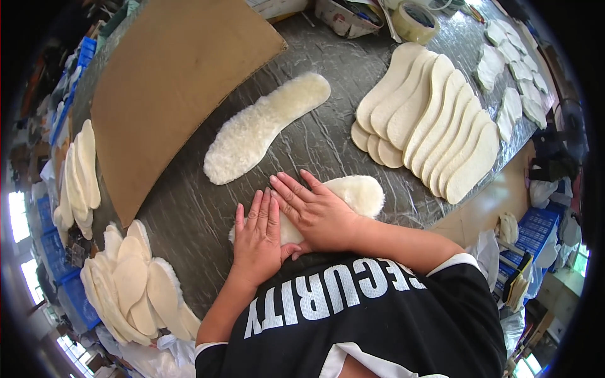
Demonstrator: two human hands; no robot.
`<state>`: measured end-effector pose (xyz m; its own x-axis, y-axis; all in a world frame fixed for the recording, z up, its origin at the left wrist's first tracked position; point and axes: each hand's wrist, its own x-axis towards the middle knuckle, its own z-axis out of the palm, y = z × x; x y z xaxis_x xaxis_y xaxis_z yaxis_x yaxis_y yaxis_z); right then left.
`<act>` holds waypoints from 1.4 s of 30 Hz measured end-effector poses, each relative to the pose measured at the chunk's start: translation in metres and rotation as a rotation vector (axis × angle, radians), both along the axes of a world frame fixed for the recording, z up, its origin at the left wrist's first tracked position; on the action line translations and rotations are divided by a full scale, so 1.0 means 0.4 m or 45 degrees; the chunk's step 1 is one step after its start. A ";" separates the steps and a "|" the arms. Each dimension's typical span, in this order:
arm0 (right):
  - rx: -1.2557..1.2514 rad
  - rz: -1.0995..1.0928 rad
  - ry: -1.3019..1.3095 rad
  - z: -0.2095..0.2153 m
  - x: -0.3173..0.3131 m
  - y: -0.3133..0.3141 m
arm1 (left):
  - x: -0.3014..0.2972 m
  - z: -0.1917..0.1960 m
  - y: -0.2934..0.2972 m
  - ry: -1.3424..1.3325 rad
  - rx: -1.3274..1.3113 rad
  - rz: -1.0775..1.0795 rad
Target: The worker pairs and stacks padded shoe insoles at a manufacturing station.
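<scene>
Left fingers [263, 214] and right fingers [290, 188] rest across a fleecy insole [362, 192]; a second insole [261, 129] lies beyond.

Your left hand [259, 236] and right hand [324, 217] hide the middle of the fleecy insole [360, 194], so its full outline doesn't show. Cardboard sheet [183, 82] is cut off at the top edge; so is the container [337, 22], contents too jumbled to name. In the insole fan [469, 164], overlap hides most of the lower layer. Pale clutter [570, 227] near your right rim is blurred, possibly plastic bags.
</scene>
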<state>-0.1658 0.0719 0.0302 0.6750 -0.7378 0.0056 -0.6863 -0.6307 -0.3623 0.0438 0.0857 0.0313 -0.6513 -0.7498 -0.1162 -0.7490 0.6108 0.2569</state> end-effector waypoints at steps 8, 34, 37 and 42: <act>-0.055 -0.313 0.098 -0.003 -0.118 0.057 | -0.017 0.018 -0.002 -0.040 0.049 0.064; -0.009 -0.715 -0.942 -0.089 -0.207 0.052 | 0.545 0.490 0.182 -0.068 -1.157 1.042; 0.027 -0.708 -0.880 -0.063 -0.190 0.049 | 0.798 0.569 0.251 -0.476 -1.434 1.150; -0.096 -0.590 -0.738 -0.040 -0.169 0.032 | 1.020 0.473 0.267 -0.515 -1.231 1.233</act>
<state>-0.2336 0.0847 0.0142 0.1684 -0.9296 0.3278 -0.6002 -0.3605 -0.7140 0.4518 0.1925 0.2205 0.1095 -0.7626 0.6376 -0.8849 -0.3669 -0.2869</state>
